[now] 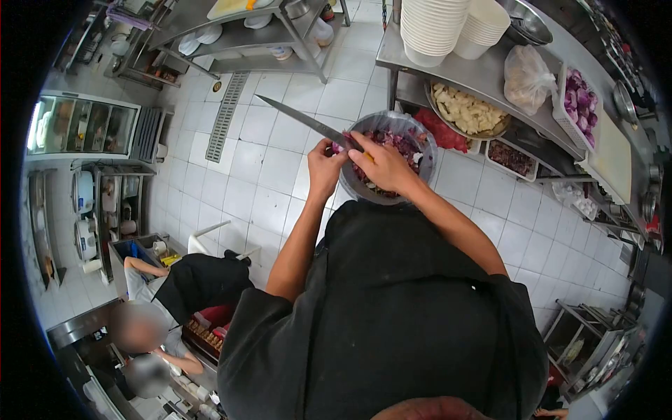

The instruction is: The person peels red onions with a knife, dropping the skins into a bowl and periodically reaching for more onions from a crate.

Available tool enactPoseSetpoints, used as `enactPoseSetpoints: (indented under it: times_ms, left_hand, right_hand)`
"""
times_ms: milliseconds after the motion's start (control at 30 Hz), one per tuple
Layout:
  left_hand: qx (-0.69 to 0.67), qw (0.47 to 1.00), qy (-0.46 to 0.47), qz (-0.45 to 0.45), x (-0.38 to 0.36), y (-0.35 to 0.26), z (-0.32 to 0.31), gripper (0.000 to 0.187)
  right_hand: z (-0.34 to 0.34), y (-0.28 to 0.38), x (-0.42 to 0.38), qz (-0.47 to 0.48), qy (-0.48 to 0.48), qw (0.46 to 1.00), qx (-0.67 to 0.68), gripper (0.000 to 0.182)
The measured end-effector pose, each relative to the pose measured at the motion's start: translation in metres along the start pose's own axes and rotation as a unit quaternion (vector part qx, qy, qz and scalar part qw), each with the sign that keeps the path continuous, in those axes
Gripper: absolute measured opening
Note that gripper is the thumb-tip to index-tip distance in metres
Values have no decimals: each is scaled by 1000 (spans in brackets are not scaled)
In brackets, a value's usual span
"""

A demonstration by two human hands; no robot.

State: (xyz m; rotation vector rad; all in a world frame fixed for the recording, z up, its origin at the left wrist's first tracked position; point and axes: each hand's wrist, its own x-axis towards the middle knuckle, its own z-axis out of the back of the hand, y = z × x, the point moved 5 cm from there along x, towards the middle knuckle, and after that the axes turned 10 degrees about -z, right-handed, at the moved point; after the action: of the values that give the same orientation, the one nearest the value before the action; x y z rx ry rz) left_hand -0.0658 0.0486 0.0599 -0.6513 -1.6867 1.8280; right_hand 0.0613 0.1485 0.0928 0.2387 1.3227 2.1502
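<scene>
My right hand (383, 162) is closed round the yellow handle of a long knife (301, 117), whose blade points up and left. Close against it, my left hand (326, 166) pinches a small purple onion piece (337, 148) beside the blade. Both hands are at the left part of a round bin (428, 166) lined with clear plastic. Purple and pale scraps (402, 145) lie inside the bin. My fingers partly hide the onion piece and the knife handle.
A steel table (483, 77) at the upper right bears stacked white tubs (430, 31), a bagged item and a basket of purple onions (579, 105). Below is a bowl of pale pieces (467, 108). A co-worker (203, 280) is at the lower left. A floor drain (227, 115) lies left.
</scene>
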Motion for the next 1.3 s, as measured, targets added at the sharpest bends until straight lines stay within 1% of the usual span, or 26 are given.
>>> enactPoseSetpoints:
  times_ms: [100, 133, 167, 200, 233, 267, 300, 367, 500, 600, 667, 800, 900, 967, 1033, 1100, 1200, 1300]
  left_hand:
    - [68, 997, -5, -30, 6, 23, 8, 26]
    - [80, 996, 0, -30, 6, 19, 7, 21]
    - [93, 995, 8, -33, 3, 13, 6, 16]
    - [92, 995, 2, -32, 3, 13, 5, 16]
    - [89, 996, -6, -31, 4, 16, 3, 15]
    - [73, 997, -6, -19, 3, 18, 1, 16]
    - [57, 998, -8, 0, 0, 21, 1, 17]
    - [72, 997, 2, 8, -2, 29, 2, 15]
    - [17, 1000, -2, 16, -3, 50, 2, 21]
    - [-32, 999, -1, 42, -6, 59, 1, 27]
    - [-29, 999, -4, 44, -7, 62, 1, 31]
    - [-14, 999, -3, 48, -5, 62, -2, 34]
    - [-18, 999, 15, 30, -10, 49, -2, 35]
    - [-47, 998, 28, 30, -9, 37, -3, 36]
    - [-55, 997, 34, 47, -12, 29, -2, 37]
    - [-101, 994, 39, 32, -5, 28, -1, 36]
    - [-114, 992, 42, 44, -1, 28, 4, 38]
    - [-270, 960, -9, 69, -1, 32, 8, 44]
  right_hand:
    - [-9, -10, 3, 51, -63, 997, 2, 52]
    - [-2, 3, -1, 14, -42, 999, 13, 49]
    - [-8, -2, 1, 27, -59, 998, -13, 48]
    - [-13, -8, 2, 21, -67, 997, -9, 49]
    - [-6, 1, -2, -17, -43, 998, -53, 49]
    - [-8, -1, -2, -12, -58, 997, -55, 50]
    - [-7, 0, -3, -31, -48, 997, -56, 49]
    - [-7, 1, -5, -50, -32, 997, -51, 48]
    - [-12, -8, -2, -52, -22, 998, -23, 48]
    - [-15, -11, -2, -66, -5, 998, 16, 48]
    - [-17, -12, -1, -81, -5, 996, 29, 47]
    - [-17, -15, -1, -84, -23, 996, 30, 48]
    - [-25, -46, 14, -55, -89, 994, 39, 49]
    - [-19, -56, 20, -113, -50, 987, 106, 51]
    - [-18, -60, 22, -143, -15, 982, 121, 54]
    - [-15, -58, 25, -178, 16, 975, 128, 57]
    - [-14, -59, 31, -188, 26, 972, 140, 56]
    - [-13, -66, 34, -194, 0, 974, 120, 55]
